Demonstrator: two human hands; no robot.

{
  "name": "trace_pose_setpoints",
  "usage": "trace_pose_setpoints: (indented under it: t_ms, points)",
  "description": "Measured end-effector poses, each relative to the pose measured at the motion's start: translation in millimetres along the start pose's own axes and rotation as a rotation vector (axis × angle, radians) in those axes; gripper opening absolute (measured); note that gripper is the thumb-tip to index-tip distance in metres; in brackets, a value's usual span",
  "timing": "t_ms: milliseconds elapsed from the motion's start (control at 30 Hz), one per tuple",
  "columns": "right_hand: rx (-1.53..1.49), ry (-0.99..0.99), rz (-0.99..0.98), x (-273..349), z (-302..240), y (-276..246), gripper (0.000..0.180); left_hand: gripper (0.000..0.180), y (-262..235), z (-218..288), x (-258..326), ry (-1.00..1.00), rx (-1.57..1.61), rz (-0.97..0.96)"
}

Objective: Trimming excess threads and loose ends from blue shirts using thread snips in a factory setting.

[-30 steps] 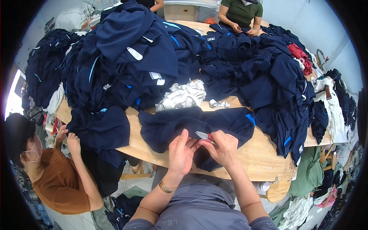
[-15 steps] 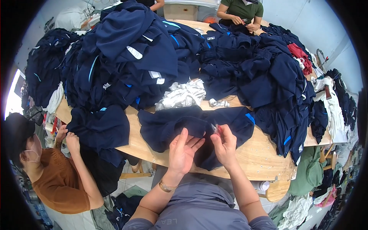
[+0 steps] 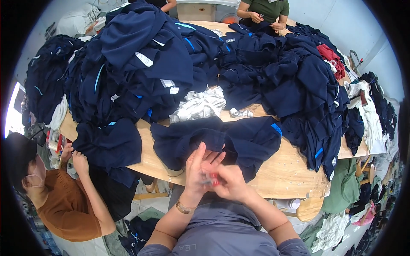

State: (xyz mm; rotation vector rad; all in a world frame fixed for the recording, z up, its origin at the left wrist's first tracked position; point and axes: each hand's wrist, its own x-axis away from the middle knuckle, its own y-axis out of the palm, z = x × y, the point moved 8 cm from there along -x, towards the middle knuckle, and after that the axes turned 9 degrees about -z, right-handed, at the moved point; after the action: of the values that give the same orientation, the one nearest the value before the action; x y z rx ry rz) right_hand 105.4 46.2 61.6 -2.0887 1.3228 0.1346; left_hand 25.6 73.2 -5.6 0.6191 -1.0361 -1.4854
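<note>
My left hand (image 3: pixel 197 168) is open, palm up, with its fingers spread at the near edge of a navy garment (image 3: pixel 252 132). That garment lies on the wooden table, its dark opening just beyond my fingertips, and shows a bright blue patch at its right end. My right hand (image 3: pixel 230 181) has crossed in front of my left palm. It is closed round small red-handled thread snips (image 3: pixel 212 179), smeared by motion. Whether the snips touch the left palm I cannot tell.
A high heap of navy garments (image 3: pixel 141 55) rises at the far left, another (image 3: pixel 299 81) to the right. Between them lie crumpled white strips (image 3: pixel 198 104) and a small white roll (image 3: pixel 241 112). A person in brown (image 3: pixel 68 200) handles navy cloth at the left; one in green (image 3: pixel 267 10) works opposite.
My right hand has moved left and toward me with the snips, from over the garment to my left palm. My left hand stays nearly in place, off the cloth.
</note>
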Motion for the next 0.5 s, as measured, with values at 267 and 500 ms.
trace_pose_setpoints:
  t_ms: [267, 500]
  points:
    - [-0.038, 0.253, 0.258, 17.6, 28.7, -31.4, 0.017, 0.031, -8.9, -2.5, -0.6, 0.038, -0.028, -0.018]
    - [-0.013, 0.108, 0.24, -8.2, 24.8, -33.2, 0.026, 0.019, -3.2, -9.0, 6.1, 0.029, -0.03, -0.049]
